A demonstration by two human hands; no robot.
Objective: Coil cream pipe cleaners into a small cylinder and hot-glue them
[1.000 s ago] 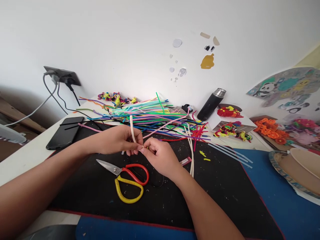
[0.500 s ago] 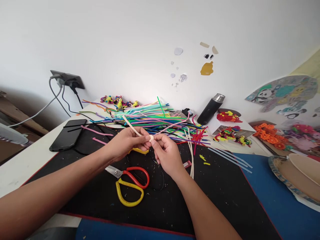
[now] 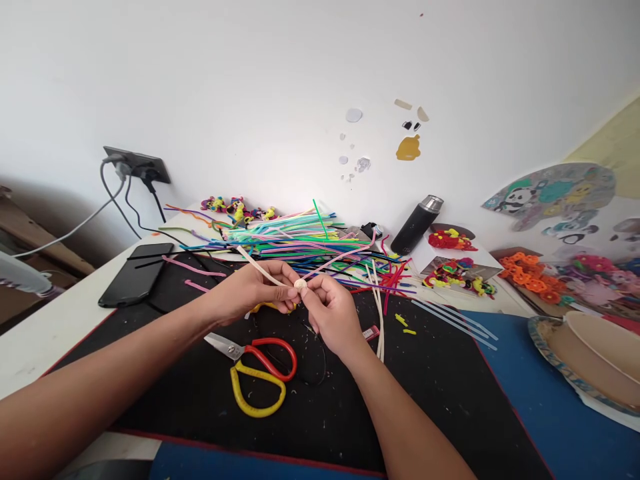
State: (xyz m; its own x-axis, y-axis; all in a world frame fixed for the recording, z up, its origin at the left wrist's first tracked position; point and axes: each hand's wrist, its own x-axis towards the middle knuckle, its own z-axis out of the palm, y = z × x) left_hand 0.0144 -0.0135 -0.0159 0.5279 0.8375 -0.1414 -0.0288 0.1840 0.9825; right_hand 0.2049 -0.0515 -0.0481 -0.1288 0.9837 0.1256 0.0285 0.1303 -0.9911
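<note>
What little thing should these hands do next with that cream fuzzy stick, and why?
Probably wind the loose length of the cream stem around its small rounded end. The left hand and right hand hold that end at their fingertips, while the loose length sticks out beyond the left hand, so there seems to be enough left to wrap.

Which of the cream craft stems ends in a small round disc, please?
The cream stem pinched by the left hand and right hand, its disc between them; the loose cream stems, lying right of both hands, run nearly straight.
</note>
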